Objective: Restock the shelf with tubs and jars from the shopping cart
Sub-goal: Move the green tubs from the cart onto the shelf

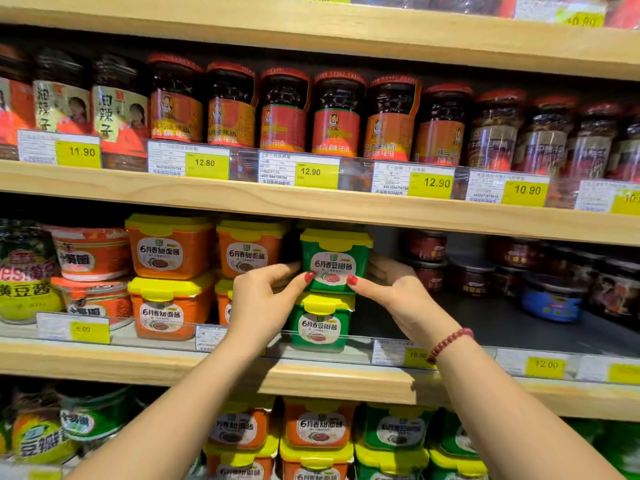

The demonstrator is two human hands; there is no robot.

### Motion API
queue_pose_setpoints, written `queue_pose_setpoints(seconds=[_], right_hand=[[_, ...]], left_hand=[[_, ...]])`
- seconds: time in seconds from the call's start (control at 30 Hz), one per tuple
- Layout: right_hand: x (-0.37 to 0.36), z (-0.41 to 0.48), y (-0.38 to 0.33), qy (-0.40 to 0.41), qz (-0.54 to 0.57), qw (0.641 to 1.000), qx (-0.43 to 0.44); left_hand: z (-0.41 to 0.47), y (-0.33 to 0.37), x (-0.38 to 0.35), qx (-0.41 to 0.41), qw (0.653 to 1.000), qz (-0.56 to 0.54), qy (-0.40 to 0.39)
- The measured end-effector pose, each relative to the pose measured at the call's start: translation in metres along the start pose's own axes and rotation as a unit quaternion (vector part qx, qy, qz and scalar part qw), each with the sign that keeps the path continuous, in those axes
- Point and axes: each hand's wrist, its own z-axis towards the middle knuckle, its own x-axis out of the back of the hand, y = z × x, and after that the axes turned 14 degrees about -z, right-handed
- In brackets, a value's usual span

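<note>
Hidden: fingers of the right hand (398, 292) pass behind the upper green tub (334, 259). The left hand (263, 296) covers most of one lower orange tub (223, 299). The dark jars (471, 275) to the right are blurred and their labels unreadable.

Readable: the upper green tub says "6月香豆瓣酱"; the price tag (310, 172) above it says "12.90".

The tub is square plastic with a yellow clip lid, stacked on the lower green tub (320, 323) on the wooden shelf (173, 362). Both hands clamp it from either side, thumbs on its front.
</note>
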Motion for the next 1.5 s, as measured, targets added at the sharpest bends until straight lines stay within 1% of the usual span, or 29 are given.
queue_pose_setpoints(seconds=[0.07,0.13,0.2,0.3,0.5,0.63,0.8,0.97,1.1,1.3,1.5], right_hand=[[-0.003,-0.001,0.002,0.0,-0.02,1.0,-0.024],[-0.008,-0.001,0.005,0.006,-0.01,0.999,-0.033],[-0.014,-0.002,0.006,0.024,0.008,0.999,-0.028],[-0.022,-0.002,0.007,0.05,0.001,0.999,-0.01],[-0.032,0.001,0.006,0.064,-0.018,0.998,0.007],[-0.037,0.002,0.006,0.077,-0.023,0.997,0.008],[-0.037,-0.001,0.005,0.08,-0.04,0.996,0.012],[-0.037,-0.005,0.009,0.096,-0.072,0.993,0.0],[-0.04,-0.009,0.011,0.104,-0.118,0.988,0.01],[-0.042,-0.011,0.013,0.132,-0.149,0.98,-0.004],[-0.044,-0.027,0.009,0.15,-0.195,0.969,-0.021]], left_hand=[[-0.004,0.0,-0.003,-0.003,1.0,0.0,0.018],[-0.005,-0.001,-0.004,0.008,0.999,-0.008,0.036],[-0.005,-0.003,-0.003,0.025,0.998,-0.018,0.05],[-0.004,-0.007,-0.002,0.037,0.997,-0.03,0.062],[-0.006,-0.007,-0.003,0.046,0.993,-0.066,0.091],[-0.006,-0.007,-0.006,0.049,0.991,-0.068,0.102],[-0.007,-0.01,-0.004,0.061,0.99,-0.088,0.093],[-0.015,-0.008,-0.002,0.072,0.987,-0.128,0.059],[-0.018,-0.014,-0.003,0.071,0.989,-0.121,0.048],[-0.021,-0.024,-0.002,0.062,0.99,-0.116,0.051],[-0.027,-0.025,0.0,0.032,0.993,-0.109,0.042]])
